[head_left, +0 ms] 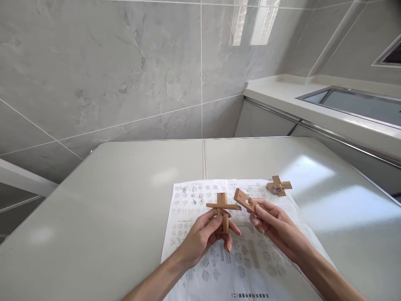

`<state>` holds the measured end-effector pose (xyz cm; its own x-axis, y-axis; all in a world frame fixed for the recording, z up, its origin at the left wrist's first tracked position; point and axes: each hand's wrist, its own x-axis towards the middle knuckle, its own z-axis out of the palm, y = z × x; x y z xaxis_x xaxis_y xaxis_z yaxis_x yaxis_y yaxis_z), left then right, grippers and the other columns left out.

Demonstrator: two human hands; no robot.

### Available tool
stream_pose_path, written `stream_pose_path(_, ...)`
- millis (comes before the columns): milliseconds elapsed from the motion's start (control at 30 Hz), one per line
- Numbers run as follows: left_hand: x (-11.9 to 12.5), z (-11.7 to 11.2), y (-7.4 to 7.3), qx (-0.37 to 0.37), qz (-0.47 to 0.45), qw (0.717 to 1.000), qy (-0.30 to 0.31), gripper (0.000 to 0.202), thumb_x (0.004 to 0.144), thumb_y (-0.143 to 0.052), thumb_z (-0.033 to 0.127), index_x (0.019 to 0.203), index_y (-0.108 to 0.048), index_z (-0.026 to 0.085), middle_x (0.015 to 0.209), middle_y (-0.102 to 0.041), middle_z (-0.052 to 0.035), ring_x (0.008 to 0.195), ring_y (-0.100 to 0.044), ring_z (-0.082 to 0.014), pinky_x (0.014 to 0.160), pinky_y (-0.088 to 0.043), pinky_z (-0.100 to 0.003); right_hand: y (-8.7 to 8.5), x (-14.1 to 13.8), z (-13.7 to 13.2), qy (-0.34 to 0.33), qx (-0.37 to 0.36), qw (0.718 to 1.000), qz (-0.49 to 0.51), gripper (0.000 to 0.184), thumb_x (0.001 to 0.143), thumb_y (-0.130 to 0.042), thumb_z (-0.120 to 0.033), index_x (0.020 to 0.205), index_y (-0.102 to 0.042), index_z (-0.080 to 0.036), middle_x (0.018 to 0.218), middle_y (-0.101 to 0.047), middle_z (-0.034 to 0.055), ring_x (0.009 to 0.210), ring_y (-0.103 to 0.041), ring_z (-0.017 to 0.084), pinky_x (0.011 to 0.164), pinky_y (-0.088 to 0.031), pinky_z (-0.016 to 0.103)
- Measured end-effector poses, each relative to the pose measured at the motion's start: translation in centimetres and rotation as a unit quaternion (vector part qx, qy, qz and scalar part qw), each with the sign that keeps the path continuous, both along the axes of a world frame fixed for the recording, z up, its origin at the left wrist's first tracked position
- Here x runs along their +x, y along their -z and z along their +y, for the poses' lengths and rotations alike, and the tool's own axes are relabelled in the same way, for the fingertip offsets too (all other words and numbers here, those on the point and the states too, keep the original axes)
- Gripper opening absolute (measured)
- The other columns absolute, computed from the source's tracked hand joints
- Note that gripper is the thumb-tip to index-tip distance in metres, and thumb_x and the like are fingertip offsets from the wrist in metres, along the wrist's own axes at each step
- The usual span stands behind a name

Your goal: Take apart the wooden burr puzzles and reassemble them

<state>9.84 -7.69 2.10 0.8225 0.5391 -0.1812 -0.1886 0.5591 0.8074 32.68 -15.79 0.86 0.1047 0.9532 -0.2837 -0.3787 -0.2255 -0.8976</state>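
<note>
My left hand (206, 236) pinches a cross of two wooden puzzle bars (222, 206), held upright above a printed instruction sheet (247, 267). A single notched wooden bar (244, 200) is gripped in my right hand (271, 223), its free end tilted up and left, close to the cross but apart from it. Another small wooden cross assembly (278, 186) lies on the sheet's far right corner, beyond my right hand.
The sheet lies on a pale grey table (109, 209) with a seam down its middle. Behind it is a grey tiled wall (125, 62). To the right runs a counter (282, 92) with a sunken steel sink (360, 102).
</note>
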Motion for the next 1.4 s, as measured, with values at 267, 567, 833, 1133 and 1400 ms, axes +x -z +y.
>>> stream_pose_path(267,0.0,0.0,-0.2,-0.005,-0.01,0.999,0.043,0.037,0.107,-0.057,0.047,0.122,-0.065,0.013,0.108,-0.075,-0.0182,0.067,-0.068,-0.0166,0.072,-0.054,-0.033,-0.3,-0.5,-0.2,-0.032,0.017,0.999,0.007,0.04,0.088,-0.083,-0.058,0.1,-0.067,-0.023,0.064,-0.064,-0.0009,0.058,-0.054,0.015,0.056,-0.039,0.027)
stream_pose_path(567,0.0,0.2,-0.2,-0.006,-0.013,0.997,0.077,0.04,0.108,-0.057,0.047,0.129,-0.066,0.015,0.106,-0.075,-0.0165,0.061,-0.066,-0.014,0.069,-0.053,-0.031,0.3,-0.4,-0.3,-0.046,0.029,0.998,0.012,0.034,0.092,-0.081,-0.052,0.1,-0.067,-0.022,0.066,-0.065,-0.0014,0.062,-0.058,0.015,0.055,-0.04,0.025)
stream_pose_path(833,0.0,-0.1,-1.3,0.02,-0.011,0.988,0.154,0.044,0.108,-0.054,0.051,0.136,-0.063,0.017,0.098,-0.077,-0.0142,0.049,-0.067,-0.013,0.056,-0.053,-0.029,0.0,-1.0,-0.4,-0.094,0.034,0.995,-0.03,0.03,0.096,-0.078,-0.05,0.102,-0.068,-0.022,0.074,-0.069,0.0,0.063,-0.06,0.013,0.058,-0.047,0.025)
stream_pose_path(1133,0.0,-0.3,-1.4,0.04,0.025,0.981,0.186,0.045,0.111,-0.043,0.052,0.143,-0.052,0.021,0.091,-0.073,-0.0082,0.045,-0.066,-0.0115,0.047,-0.052,-0.024,-0.2,-1.3,-0.5,-0.078,0.03,0.993,-0.078,0.034,0.096,-0.076,-0.053,0.103,-0.069,-0.021,0.075,-0.069,0.0015,0.063,-0.058,0.014,0.059,-0.049,0.027)
stream_pose_path(1400,0.1,0.0,-0.9,0.039,0.018,0.977,0.211,0.038,0.11,-0.049,0.05,0.132,-0.052,0.019,0.087,-0.067,-0.0021,0.038,-0.056,-0.0063,0.045,-0.048,-0.022,-0.7,-1.2,-0.4,-0.087,0.024,0.991,-0.102,0.035,0.096,-0.076,-0.055,0.103,-0.071,-0.021,0.084,-0.074,0.0046,0.072,-0.065,0.017,0.066,-0.055,0.029)
